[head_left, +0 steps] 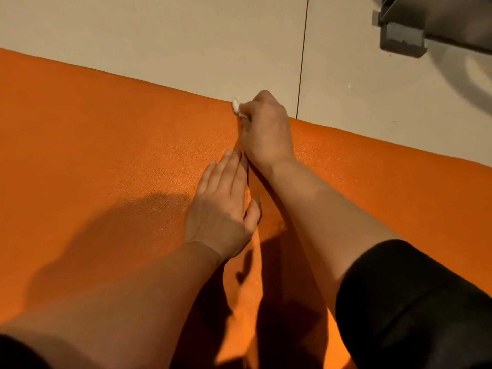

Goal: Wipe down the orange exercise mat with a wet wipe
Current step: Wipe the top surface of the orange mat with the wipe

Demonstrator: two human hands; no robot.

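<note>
From the head view, the mat (106,145) fills the middle and lower frame as a broad orange band, its far edge running from upper left down to the right, with pale floor (186,43) beyond it. Your right hand (266,129) is at that far edge, just above frame centre, fingers curled round the wipe (236,105); only a small white corner of it shows past your knuckles, so most of the wipe is hidden in your grip. Your left hand (223,206) lies flat on the mat just below the right wrist, fingers straight and close together, pressing the surface down.

The wipe looks soft and limp and is likely to bunch up; judge it best held in a wad under the fingertips, as you have it, instead of by a corner. The mat appears thin, flexible and grainy, so it should drag on the wipe and may creep or ripple under a hard stroke. Keep the flat palm as your anchor, near the stroke.

For room, the left half of the mat is open orange, shadowed only by your arms. To the right there is mat as well, narrowing toward the frame edge. The far edge is right under your wiping hand, so a stroke further out goes onto the floor. A dark object (404,35) sits in the upper right corner, well apart from the mat.
</note>
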